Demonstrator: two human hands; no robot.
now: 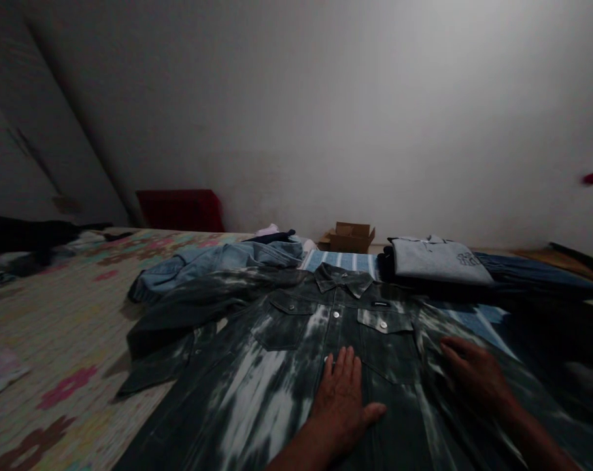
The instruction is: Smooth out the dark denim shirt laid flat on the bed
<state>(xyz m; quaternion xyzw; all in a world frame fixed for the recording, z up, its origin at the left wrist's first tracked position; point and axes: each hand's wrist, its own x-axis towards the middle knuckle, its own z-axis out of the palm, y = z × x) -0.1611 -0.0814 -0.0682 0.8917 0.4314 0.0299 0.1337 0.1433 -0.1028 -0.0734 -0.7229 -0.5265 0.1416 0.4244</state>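
- I see my left hand [342, 399] lying palm down on the front of a dark tie-dyed denim jacket [276, 366], right beside its button placket, fingers [344, 366] straight and close together, thumb stuck out to the right.
- My right hand [473, 373] rests flat on the jacket's right side, below the chest pocket on that side; its fingers point left and up and lie loosely together. It grips nothing that I can make out.
- The jacket is spread face up on the bed [55, 340], collar [342, 278] away from me, buttons done up; one sleeve [178, 327] trails off to the left, rumpled.
- The bed cover carries a pale floral print with pink flowers.
- Just past that sleeve I see a light blue denim garment [218, 261] bunched up, touching the jacket's shoulder.
- Behind the collar lies a blue-and-white striped cloth [345, 260].
- To the right of it sits a folded grey shirt [438, 260] with dark lettering, on top of darker folded clothes [531, 275].
- A small open cardboard box [349, 237] stands at the foot of the wall.
- A dark red object [181, 209] leans against the wall further left; the light is too dim for me to tell what it is.
- More dark clothing [26, 237] is heaped at the far left edge.
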